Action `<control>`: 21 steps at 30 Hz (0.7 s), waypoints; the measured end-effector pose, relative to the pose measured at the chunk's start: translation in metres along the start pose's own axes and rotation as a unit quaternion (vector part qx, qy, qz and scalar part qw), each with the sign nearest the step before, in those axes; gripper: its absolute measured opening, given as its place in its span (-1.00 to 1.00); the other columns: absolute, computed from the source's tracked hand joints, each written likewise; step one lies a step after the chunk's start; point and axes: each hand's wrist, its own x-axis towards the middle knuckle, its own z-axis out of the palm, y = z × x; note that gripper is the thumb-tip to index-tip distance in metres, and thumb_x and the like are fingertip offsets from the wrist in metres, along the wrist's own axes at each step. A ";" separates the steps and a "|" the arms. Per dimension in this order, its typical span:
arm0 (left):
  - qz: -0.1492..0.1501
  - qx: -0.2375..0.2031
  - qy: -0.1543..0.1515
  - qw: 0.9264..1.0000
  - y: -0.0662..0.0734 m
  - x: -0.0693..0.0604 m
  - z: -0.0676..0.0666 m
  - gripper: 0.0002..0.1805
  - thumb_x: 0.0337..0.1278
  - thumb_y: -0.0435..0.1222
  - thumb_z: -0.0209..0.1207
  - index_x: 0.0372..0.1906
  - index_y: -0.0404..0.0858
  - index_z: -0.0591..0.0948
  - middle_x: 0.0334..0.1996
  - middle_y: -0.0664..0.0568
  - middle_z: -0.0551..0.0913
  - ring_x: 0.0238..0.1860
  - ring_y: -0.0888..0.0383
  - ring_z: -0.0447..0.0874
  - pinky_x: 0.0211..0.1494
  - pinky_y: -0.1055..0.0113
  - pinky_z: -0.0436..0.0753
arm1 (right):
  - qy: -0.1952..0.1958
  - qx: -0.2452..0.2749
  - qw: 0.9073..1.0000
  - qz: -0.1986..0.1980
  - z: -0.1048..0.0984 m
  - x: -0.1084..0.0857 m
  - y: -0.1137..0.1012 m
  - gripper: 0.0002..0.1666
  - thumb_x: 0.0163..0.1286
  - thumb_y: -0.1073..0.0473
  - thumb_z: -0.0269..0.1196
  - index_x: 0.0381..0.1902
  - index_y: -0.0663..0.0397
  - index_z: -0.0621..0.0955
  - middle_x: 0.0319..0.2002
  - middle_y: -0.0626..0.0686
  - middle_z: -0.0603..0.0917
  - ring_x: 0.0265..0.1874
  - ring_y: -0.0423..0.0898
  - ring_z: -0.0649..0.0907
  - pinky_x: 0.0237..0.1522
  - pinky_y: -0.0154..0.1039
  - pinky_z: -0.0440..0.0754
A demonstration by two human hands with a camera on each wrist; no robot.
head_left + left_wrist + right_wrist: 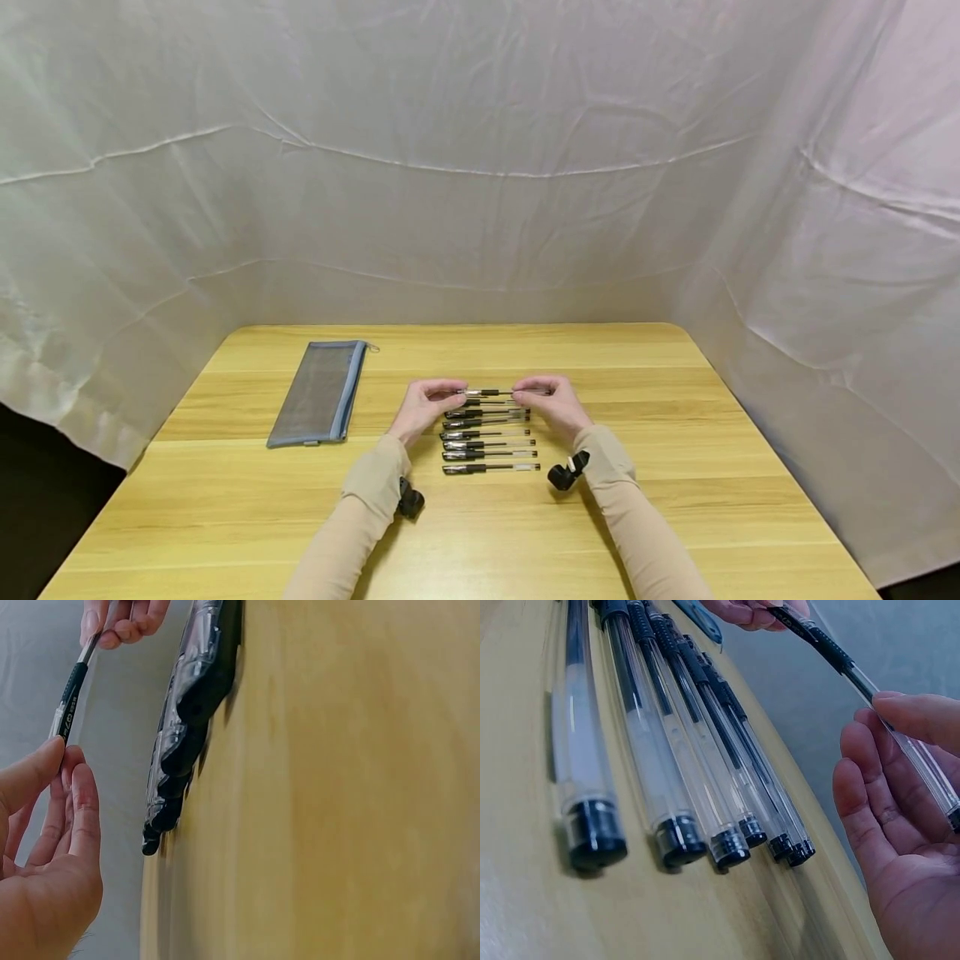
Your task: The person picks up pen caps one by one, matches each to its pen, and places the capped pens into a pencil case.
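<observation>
- Pens lay side by side in a row on the worktop; I judged that row mostly formed.
- At its far end, the left hand pinched one raised pen by its cap end, while the right hand pinched its clear barrel; I judged it not yet set down.
- Off to the left, the mesh pouch lay flat, well apart; I saw no pens inside and couldn't tell whether its zip was open.
</observation>
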 end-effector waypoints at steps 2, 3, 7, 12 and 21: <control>0.002 -0.003 0.000 1.000 0.000 0.000 0.001 -0.61 0.16 -0.45 0.34 0.11 -0.42 0.65 0.03 -0.22 0.75 -0.20 0.32 0.71 0.00 0.46 0.68 | -0.002 -0.004 1.000 -0.002 0.000 0.000 0.000 -0.69 0.25 0.20 0.43 -0.05 0.16 0.71 -0.07 0.24 0.78 -0.14 0.00 0.76 0.10 -0.12 0.67; 0.001 -0.004 0.001 1.000 0.000 0.000 0.001 -0.61 0.15 -0.45 0.34 0.11 -0.42 0.65 0.03 -0.21 0.75 -0.20 0.33 0.72 0.00 0.46 0.69 | -0.003 -0.005 1.000 -0.003 0.000 0.000 0.000 -0.68 0.25 0.20 0.43 -0.05 0.17 0.71 -0.09 0.21 0.79 -0.15 -0.02 0.76 0.10 -0.12 0.67; -0.002 -0.002 0.005 1.000 0.000 -0.001 0.002 -0.62 0.14 -0.44 0.35 0.09 -0.43 0.65 -0.01 -0.19 0.77 -0.22 0.32 0.74 -0.01 0.45 0.70 | -0.003 -0.016 1.000 -0.011 0.000 -0.001 0.000 -0.63 0.26 0.21 0.42 -0.02 0.27 0.69 -0.17 0.10 0.82 -0.21 -0.09 0.76 0.07 -0.14 0.68; 0.005 0.019 0.010 1.000 0.001 -0.002 0.003 -0.64 0.14 -0.46 0.34 0.06 -0.49 0.64 -0.05 -0.24 0.77 -0.25 0.28 0.76 -0.05 0.43 0.72 | 0.007 -0.028 1.000 -0.013 0.001 -0.001 0.000 -0.64 0.25 0.24 0.43 -0.04 0.32 0.70 -0.27 -0.01 0.82 -0.26 -0.06 0.76 -0.01 -0.18 0.71; 0.013 0.044 0.034 0.998 0.001 -0.002 0.004 -0.70 0.10 -0.44 0.39 -0.04 -0.43 0.72 -0.10 -0.27 0.78 -0.25 0.14 0.80 -0.08 0.38 0.74 | 0.018 -0.025 0.999 -0.005 0.008 -0.001 0.000 -0.70 0.26 0.25 0.41 -0.08 0.32 0.71 -0.24 0.25 0.80 -0.30 0.00 0.76 -0.07 -0.12 0.74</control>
